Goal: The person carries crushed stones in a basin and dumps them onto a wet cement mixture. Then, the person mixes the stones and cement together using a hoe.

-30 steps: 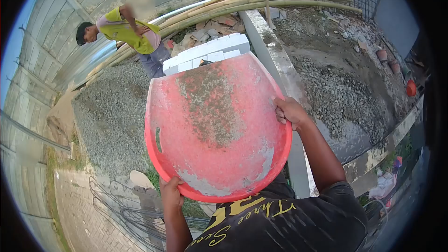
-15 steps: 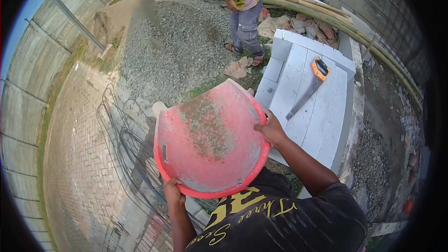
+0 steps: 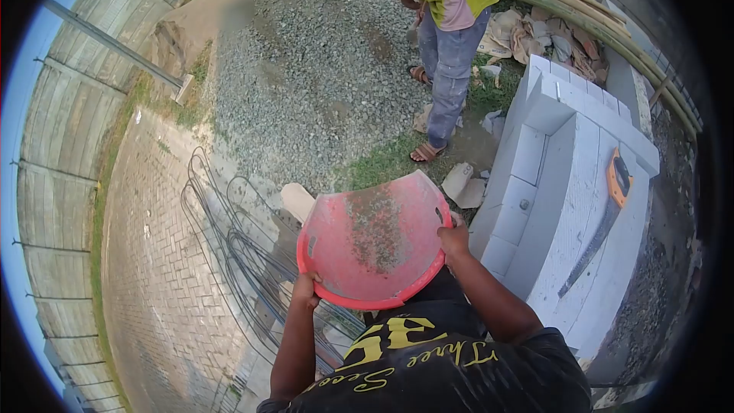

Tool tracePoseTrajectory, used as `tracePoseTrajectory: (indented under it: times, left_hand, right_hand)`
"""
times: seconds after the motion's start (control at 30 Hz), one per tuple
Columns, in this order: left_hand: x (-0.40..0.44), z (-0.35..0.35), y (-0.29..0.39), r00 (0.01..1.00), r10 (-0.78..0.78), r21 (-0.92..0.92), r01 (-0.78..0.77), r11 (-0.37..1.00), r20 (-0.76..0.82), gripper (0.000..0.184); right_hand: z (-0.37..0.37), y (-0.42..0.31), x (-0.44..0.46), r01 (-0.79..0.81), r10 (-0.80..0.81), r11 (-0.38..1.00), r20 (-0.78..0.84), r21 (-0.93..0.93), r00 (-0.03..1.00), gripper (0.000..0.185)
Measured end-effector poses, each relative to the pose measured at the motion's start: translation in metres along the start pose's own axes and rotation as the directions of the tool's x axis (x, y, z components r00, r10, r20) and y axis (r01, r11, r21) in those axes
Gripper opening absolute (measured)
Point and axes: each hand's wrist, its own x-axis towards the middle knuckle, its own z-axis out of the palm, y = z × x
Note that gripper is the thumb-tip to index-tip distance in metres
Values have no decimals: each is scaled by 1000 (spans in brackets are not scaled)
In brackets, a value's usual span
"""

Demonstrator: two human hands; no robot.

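Observation:
In front of my body is a worn red plastic tub (image 3: 325, 248) with one edge cut away. Grey and brown grit is stuck to the middle of its inner surface. My left hand (image 3: 306, 289) is closed on the lower left of the rim. On the opposite side, my right hand (image 3: 453, 237) grips the rim beside a slot. The fingers under the rim are partly hidden. The tub's far, uneven edge points toward a gravel heap (image 3: 306, 69).
A co-worker (image 3: 451, 38) bends over at the gravel's right side. White blocks (image 3: 527, 183) are stacked to my right, with an orange-handled handsaw (image 3: 604, 222) on top. Bent metal rods (image 3: 237, 237) lie on the left paving (image 3: 160, 222). Bamboo poles (image 3: 566, 0) run along the back.
The view has shifted, and the gravel and co-worker appear nearer. The tub sits lower and farther right in view, still in both hands. The co-worker's arms have come together lower in front.

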Motion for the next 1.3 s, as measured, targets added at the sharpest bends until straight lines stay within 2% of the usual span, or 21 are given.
tracePoseTrajectory:
  times: [0.03, 0.1, 0.17, 0.23, 0.3, 0.37, 0.4, 0.43, 0.5, 0.57, 0.6, 0.67, 0.77, 0.87, 0.9, 0.93, 0.97, 1.07, 1.13, 1.23, 1.3]
  left_hand:
    - [23, 10, 20, 995, -51, -39, 54, 998, 80, 40]
    - [63, 21, 57, 996, -78, -1, 78, 997, 42, 40]
    - [109, 20, 73, 980, -198, 151, 192, 970, 27, 43]
    - [166, 10, 84, 980, -199, 110, 194, 975, 31, 42]
    - [211, 11, 102, 982, -184, 69, 180, 981, 47, 40]
    - [253, 19, 122, 979, -202, 157, 203, 966, -21, 39]
    - [275, 26, 131, 978, -206, 131, 206, 970, -11, 39]
    - [297, 31, 143, 976, -203, 198, 216, 956, -84, 39]
    - [348, 37, 160, 969, -197, 254, 230, 940, -149, 38]
    - [412, 43, 159, 991, -86, 289, 113, 951, -105, 37]
    - [450, 45, 157, 991, -92, 274, 117, 955, -102, 37]
    - [520, 48, 138, 981, 43, 275, 12, 961, -191, 38]
    - [622, 61, 121, 973, 84, 371, 2, 929, -217, 42]
    - [708, 78, 104, 969, 94, 434, 14, 901, -227, 47]
    - [734, 83, 102, 970, 76, 430, 33, 902, -233, 47]
    - [752, 88, 101, 968, 33, 327, 52, 943, -250, 46]
    - [767, 89, 98, 964, -5, 228, 68, 971, -265, 46]
    - [763, 93, 98, 959, -32, 157, 79, 984, -283, 44]
    - [774, 89, 73, 957, -40, 103, 72, 992, -287, 44]
    - [788, 93, 66, 960, -10, -9, 7, 1000, -279, 44]
    - [793, 91, 59, 965, 4, -55, -20, 998, -264, 45]
  right_hand:
    - [17, -5, 17, 4, -4, 1000, -2, -1, 1000, 47]
    - [45, 1, 53, -78, 61, 983, -105, -166, 993, 47]
    - [68, 17, 93, -82, 48, 955, -123, -286, 991, 47]
    - [101, 20, 123, -162, 118, 952, -180, -258, 977, 46]
    - [125, 41, 168, -174, 146, 954, -129, -245, 981, 47]
    - [153, 50, 203, -235, 237, 967, 8, -103, 972, 54]
    - [172, 32, 206, -363, 366, 925, 10, -110, 931, 53]
    - [180, 46, 235, -352, 356, 927, 8, -131, 934, 53]
    - [194, 90, 292, -663, 665, 747, 66, -50, 744, 52]
    - [226, 85, 314, -640, 641, 764, -13, -75, 767, 49]
    - [240, 91, 330, -630, 625, 772, -80, -87, 777, 46]
    - [234, 159, 394, -659, 644, 742, -146, -119, 751, 42]
    - [263, 191, 471, -687, 646, 720, -269, -95, 714, 28]
    - [272, 248, 541, -674, 650, 739, -255, -10, 716, 25]
    - [274, 267, 563, -667, 649, 745, -248, 16, 719, 24]
    - [272, 280, 580, -663, 649, 748, -246, 34, 720, 23]
    - [276, 288, 592, -677, 659, 735, -260, 26, 706, 23]
    - [282, 287, 603, -707, 638, 703, -372, -77, 674, 27]
    - [280, 283, 615, -552, 479, 798, -301, -241, 824, 29]
    - [284, 277, 629, -498, 421, 834, -309, -237, 853, 31]
    - [257, 316, 647, -484, 407, 835, -298, -262, 863, 34]
